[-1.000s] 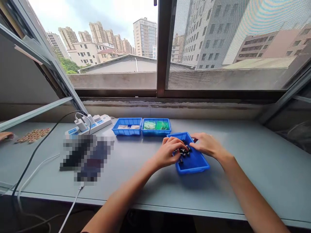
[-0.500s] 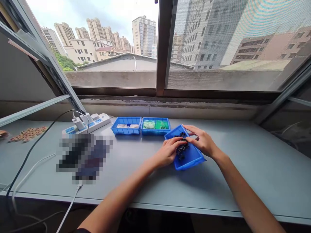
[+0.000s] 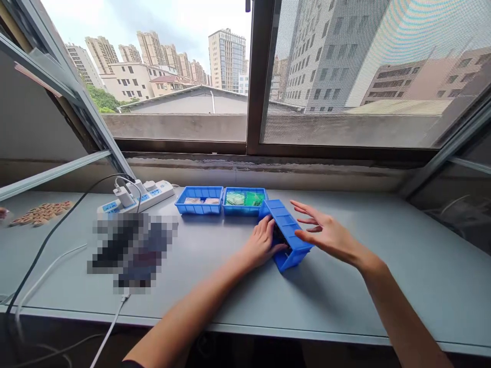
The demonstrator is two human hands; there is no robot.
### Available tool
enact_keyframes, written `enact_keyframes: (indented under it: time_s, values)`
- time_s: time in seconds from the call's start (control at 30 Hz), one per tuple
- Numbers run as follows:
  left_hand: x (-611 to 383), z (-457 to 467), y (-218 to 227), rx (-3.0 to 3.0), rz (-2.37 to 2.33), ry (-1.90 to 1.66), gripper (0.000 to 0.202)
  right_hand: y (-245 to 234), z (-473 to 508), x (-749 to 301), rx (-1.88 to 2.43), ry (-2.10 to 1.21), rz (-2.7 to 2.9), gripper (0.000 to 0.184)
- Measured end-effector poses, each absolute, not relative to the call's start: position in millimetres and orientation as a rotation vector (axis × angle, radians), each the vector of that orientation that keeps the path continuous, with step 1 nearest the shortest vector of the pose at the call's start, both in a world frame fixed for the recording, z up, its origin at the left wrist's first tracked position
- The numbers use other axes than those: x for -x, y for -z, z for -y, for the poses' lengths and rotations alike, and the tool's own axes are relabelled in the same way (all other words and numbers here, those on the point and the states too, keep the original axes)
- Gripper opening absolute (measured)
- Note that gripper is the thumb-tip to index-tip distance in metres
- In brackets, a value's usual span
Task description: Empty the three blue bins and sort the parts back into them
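A blue plastic bin [image 3: 287, 225] stands tipped on its side, its opening turned left and its ribbed outer face to the upper right. Small black parts [image 3: 280, 234] show in part inside it. Against the opening, my left hand [image 3: 264, 239] grips the bin, fingertips at its far edge and thumb reaching in over the black parts. Just right of the bin, my right hand [image 3: 326, 232] is open with fingers spread and holds nothing; its thumb is close to the bin's face, and I cannot tell whether it touches.
Two more blue bins, one with pale pieces [image 3: 201, 201] and one with green and whitish pieces [image 3: 244, 199], stand by the window. A white power strip [image 3: 153, 194], cables, a pixelated dark patch and small brown pieces [image 3: 42, 213] lie left. Part of another hand [image 3: 3, 214] shows far left.
The bin has tipped over to the left, from its opening facing up to facing sideways. My right hand has let go of its rim and opened; my left hand has moved to its left side.
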State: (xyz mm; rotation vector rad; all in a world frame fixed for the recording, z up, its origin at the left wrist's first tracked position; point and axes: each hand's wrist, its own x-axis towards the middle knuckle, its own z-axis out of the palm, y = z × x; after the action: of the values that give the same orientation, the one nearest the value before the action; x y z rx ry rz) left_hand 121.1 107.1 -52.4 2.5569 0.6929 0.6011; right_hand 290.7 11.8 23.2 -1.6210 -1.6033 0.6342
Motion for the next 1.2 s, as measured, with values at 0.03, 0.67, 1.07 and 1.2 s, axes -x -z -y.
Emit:
enact_keyframes:
  time_s: [0.03,0.67,1.07,1.2]
  values:
    - [-121,-107,53,-2.569,-0.704,-0.61,0.064,-18,-4,-284,1.631,-0.585,1.61,0.079]
    - [-119,-119,76,-2.746,-0.652,-0.565,0.052,28,20,-223,1.773,0.091,1.59,0.05]
    - [-119,-116,67,-2.724,-0.746,-0.578,0.052,20,23,-232,1.727,0.075,1.656,0.047]
    - [-115,-111,54,-2.625,-0.828,-0.599,0.054,21,21,-251,1.62,-0.129,1.47,0.049]
